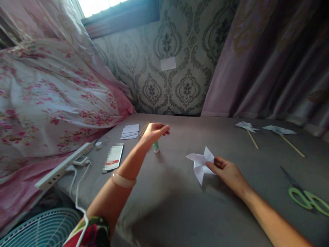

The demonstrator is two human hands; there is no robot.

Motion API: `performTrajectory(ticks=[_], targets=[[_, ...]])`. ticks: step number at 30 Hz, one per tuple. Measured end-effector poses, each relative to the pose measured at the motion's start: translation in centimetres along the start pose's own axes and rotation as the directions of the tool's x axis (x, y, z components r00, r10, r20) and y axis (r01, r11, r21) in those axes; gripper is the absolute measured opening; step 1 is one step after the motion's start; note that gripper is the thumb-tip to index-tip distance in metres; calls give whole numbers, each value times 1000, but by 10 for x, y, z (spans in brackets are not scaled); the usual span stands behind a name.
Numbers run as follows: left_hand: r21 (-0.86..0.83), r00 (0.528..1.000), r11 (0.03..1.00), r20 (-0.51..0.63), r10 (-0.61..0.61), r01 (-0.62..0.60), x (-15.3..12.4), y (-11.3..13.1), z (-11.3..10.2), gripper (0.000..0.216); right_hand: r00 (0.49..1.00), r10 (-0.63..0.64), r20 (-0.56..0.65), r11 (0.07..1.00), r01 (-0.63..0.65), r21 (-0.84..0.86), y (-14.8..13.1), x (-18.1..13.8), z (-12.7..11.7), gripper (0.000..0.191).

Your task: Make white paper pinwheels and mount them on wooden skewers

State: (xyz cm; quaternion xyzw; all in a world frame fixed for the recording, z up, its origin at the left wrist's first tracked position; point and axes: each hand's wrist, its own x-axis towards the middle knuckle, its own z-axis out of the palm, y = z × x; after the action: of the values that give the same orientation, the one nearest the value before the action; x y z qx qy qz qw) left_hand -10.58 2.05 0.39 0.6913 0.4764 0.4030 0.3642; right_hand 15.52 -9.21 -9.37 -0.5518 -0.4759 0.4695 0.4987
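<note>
My right hand pinches the centre of a white paper pinwheel that lies on the grey surface. My left hand hovers just above a small green-capped glue stick standing upright, fingers loosely curled with nothing visible in them. A bundle of thin wooden sticks and a stack of white paper squares lie just behind the left hand.
Two finished pinwheels on sticks lie far right. Green-handled scissors are near right. A phone, power strip and floral bedding are on the left. A fan grille is bottom left.
</note>
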Motion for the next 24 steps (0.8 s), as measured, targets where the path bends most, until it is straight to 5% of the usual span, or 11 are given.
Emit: performTrajectory(ticks=[4, 9, 15, 21, 24], targets=[[292, 966, 940, -238, -106, 175, 37, -40, -58, 39, 992, 10, 125, 999, -16, 45, 0, -2, 3, 49], [455, 952, 848, -257, -167, 272, 64, -89, -95, 25, 986, 55, 157, 988, -76, 132, 2, -1, 0, 47], [640, 951, 705, -174, -256, 307, 92, -110, -87, 13, 973, -49, 227, 966, 104, -237, 5, 4, -11, 43], [787, 939, 534, -165, -302, 310, 122, -120, -66, 18, 925, -378, -40, 807, 308, -504, 18, 13, -19, 42], [833, 934, 464, -163, -317, 302, 134, -126, -61, 21, 897, -433, -92, 786, 326, -526, 23, 15, -20, 40]])
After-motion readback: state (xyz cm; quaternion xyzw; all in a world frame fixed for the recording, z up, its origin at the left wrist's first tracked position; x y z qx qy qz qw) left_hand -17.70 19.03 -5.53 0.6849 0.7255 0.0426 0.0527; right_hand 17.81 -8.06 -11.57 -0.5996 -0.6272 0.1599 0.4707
